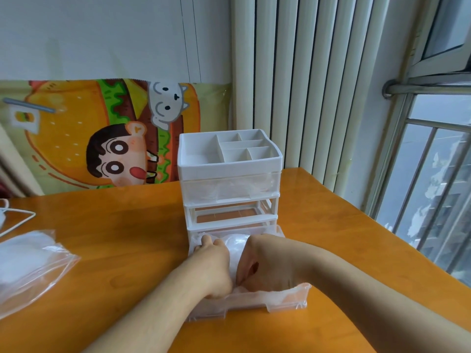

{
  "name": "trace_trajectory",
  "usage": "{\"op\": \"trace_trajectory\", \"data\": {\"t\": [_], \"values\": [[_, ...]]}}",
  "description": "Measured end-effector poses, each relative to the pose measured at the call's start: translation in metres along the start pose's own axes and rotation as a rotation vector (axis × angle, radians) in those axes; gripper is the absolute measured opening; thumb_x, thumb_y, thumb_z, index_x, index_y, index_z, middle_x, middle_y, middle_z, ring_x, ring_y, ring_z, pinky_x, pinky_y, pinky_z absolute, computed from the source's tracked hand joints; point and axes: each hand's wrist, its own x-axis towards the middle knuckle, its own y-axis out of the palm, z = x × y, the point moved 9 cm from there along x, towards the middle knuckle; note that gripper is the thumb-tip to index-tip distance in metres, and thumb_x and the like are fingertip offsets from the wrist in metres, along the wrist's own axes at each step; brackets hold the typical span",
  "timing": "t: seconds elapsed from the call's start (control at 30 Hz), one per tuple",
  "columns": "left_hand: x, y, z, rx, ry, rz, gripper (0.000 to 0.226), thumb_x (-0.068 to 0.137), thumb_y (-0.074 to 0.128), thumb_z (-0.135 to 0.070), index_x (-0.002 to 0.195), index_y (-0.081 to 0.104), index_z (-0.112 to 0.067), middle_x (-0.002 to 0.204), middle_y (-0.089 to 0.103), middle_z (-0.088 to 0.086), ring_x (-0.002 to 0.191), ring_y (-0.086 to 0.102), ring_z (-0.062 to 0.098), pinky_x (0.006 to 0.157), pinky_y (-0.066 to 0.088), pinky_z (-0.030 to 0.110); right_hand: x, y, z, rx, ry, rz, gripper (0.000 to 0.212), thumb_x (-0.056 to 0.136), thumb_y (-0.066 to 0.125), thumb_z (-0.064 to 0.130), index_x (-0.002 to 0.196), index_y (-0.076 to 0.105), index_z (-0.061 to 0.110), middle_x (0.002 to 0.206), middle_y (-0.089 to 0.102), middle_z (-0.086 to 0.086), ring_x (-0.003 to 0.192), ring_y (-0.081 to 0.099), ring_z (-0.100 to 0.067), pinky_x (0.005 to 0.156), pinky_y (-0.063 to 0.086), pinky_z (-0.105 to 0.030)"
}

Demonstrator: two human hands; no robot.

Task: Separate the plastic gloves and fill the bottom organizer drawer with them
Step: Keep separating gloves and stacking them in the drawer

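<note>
Plastic gloves [235, 247] are shown packed in the pulled-out bottom drawer [293, 300] of the organizer [229, 159], near the table's [127, 238] right edge. Left hand [214, 261] presses with fingers extended; right hand [257, 263] pinches film. Even, flat pressing is advised before closing. Spare gloves lie in a bag [33, 261] at the left edge.

Glossy wood table [132, 225]; clear plastic drawer [285, 300]; filmy gloves [235, 247].

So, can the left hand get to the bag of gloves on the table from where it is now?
Probably yes. The left hand is down in the open bottom drawer, and the bag lies on the bare table to its left, with nothing standing between them. It would first have to let go of the gloves.
</note>
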Motion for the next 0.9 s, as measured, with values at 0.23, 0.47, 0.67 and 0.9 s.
{"op": "trace_trajectory", "data": {"t": [0.23, 0.47, 0.67, 0.9], "values": [[-0.002, -0.001, -0.001, -0.010, 0.003, -0.006, 0.091, 0.093, 0.063, -0.011, 0.164, 0.005, -0.011, 0.168, 0.006, 0.008, 0.141, 0.040, 0.033, 0.100, 0.054, 0.034, -0.002, -0.004, -0.007, 0.215, 0.080, 0.063, 0.031, 0.091, 0.053, 0.001, 0.103, 0.082, 0.005, 0.091, 0.080, -0.006, 0.088, 0.076, -0.022, 0.082, 0.058, -0.025], [-0.001, -0.001, -0.002, 0.003, 0.000, 0.006, 0.092, 0.090, 0.061, -0.002, 0.163, 0.005, -0.009, 0.167, 0.005, 0.011, 0.143, 0.038, 0.034, 0.099, 0.053, 0.032, -0.003, 0.004, -0.005, 0.229, 0.144, 0.191, 0.032, 0.105, 0.052, 0.019, 0.115, 0.078, 0.004, 0.104, 0.076, -0.008, 0.097, 0.071, -0.021, 0.080, 0.055, -0.028], [0.004, 0.003, -0.001, -0.004, -0.017, -0.011, 0.090, 0.091, 0.058, -0.002, 0.163, 0.005, -0.008, 0.166, 0.006, 0.010, 0.144, 0.034, 0.034, 0.097, 0.051, 0.031, -0.001, 0.013, -0.016, 0.062, 0.175, 0.075, 0.030, 0.103, 0.053, 0.013, 0.089, 0.076, 0.027, 0.086, 0.071, 0.011, 0.076, 0.059, -0.010, 0.071, 0.046, -0.024], [-0.002, 0.003, 0.003, -0.101, -0.069, 0.108, 0.105, 0.092, 0.069, -0.024, 0.164, -0.007, -0.012, 0.170, 0.001, 0.013, 0.148, 0.031, 0.035, 0.105, 0.047, 0.034, -0.014, 0.001, -0.017, 0.065, 0.247, 0.004, 0.040, 0.094, 0.051, -0.001, 0.111, 0.080, 0.022, 0.102, 0.078, 0.005, 0.092, 0.071, -0.017, 0.082, 0.059, -0.030]]}}
